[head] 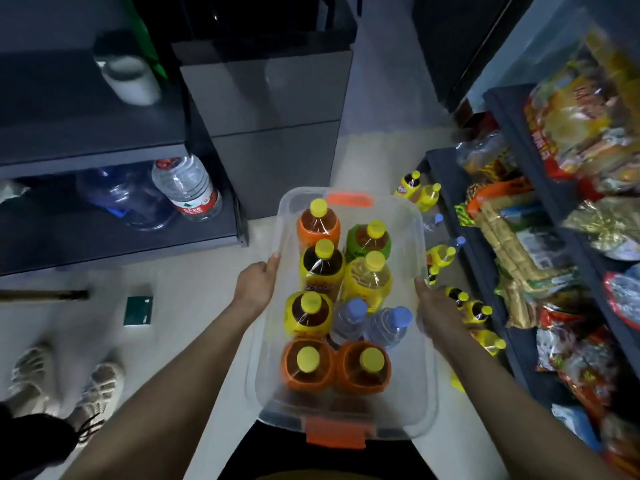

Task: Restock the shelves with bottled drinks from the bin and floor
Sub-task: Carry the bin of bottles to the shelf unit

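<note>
A clear plastic bin (427, 368) with orange latches is held up in front of me, above the floor. Inside stand several bottled drinks: orange-labelled tea (317, 225), a green one (369, 240), yellow ones (367, 278) and two water bottles with blue caps (388, 325). My left hand (256, 284) grips the bin's left rim, thumb over the edge. My right hand (438, 313) grips the right rim, partly seen through the plastic. More yellow-capped bottles (417, 188) stand on the floor to the right beside the shelves (446, 188).
The dark shelves on the right hold snack packets (585, 133). At left a low dark shelf holds large water jugs (187, 187). A grey cabinet (273, 126) stands ahead. A green box (138, 310) lies on the floor, and someone's feet in pale shoes (100, 389) stand lower left.
</note>
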`<action>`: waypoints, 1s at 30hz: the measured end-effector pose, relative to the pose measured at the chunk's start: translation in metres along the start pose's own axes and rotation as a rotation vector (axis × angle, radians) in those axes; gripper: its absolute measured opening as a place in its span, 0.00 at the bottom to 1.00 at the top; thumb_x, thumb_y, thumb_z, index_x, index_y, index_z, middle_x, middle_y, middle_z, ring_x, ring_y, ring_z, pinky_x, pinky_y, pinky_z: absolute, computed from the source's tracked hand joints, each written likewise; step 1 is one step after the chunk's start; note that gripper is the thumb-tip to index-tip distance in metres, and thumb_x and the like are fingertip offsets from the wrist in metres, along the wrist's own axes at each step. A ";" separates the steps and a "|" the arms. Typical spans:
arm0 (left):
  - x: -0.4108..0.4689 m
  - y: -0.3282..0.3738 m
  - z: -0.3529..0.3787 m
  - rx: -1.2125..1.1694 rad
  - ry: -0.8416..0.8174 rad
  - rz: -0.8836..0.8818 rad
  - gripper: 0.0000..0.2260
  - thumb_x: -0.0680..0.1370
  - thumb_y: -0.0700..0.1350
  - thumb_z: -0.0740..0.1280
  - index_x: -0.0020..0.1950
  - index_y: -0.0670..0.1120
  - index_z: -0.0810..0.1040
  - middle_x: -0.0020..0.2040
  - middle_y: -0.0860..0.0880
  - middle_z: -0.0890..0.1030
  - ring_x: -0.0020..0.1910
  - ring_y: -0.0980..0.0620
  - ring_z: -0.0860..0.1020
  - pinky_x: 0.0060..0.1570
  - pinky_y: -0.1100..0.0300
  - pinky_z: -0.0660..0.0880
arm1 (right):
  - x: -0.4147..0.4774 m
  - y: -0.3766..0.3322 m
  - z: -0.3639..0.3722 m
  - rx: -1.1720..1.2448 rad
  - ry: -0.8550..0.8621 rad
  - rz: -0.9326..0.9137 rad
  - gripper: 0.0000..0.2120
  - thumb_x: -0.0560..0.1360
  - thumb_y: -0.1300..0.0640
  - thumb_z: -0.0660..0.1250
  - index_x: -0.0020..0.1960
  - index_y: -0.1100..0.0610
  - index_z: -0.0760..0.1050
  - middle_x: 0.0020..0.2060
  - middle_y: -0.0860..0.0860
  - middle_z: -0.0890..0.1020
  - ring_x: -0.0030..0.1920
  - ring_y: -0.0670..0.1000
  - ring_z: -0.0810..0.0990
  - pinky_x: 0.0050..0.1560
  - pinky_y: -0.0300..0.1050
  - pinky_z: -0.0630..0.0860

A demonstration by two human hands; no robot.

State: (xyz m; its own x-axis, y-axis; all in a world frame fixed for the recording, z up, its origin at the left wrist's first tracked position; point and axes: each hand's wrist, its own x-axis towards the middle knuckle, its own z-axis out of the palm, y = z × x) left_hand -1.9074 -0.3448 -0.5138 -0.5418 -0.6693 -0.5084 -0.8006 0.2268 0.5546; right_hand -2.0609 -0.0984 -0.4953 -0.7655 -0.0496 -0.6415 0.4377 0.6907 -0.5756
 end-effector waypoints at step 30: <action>0.352 -0.071 0.211 -0.097 0.240 -0.332 0.27 0.81 0.58 0.49 0.39 0.37 0.71 0.32 0.45 0.71 0.33 0.48 0.69 0.36 0.56 0.64 | 0.450 -0.002 0.196 -0.216 -0.162 -0.238 0.28 0.77 0.40 0.58 0.32 0.63 0.69 0.29 0.62 0.67 0.32 0.55 0.68 0.33 0.45 0.63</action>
State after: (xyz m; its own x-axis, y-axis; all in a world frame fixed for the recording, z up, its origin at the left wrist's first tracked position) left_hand -2.0957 -0.4468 -0.8713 -0.1744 -0.8435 -0.5081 -0.8877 -0.0887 0.4519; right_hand -2.3141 -0.2632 -0.8820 -0.7418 -0.3290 -0.5844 0.1329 0.7820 -0.6090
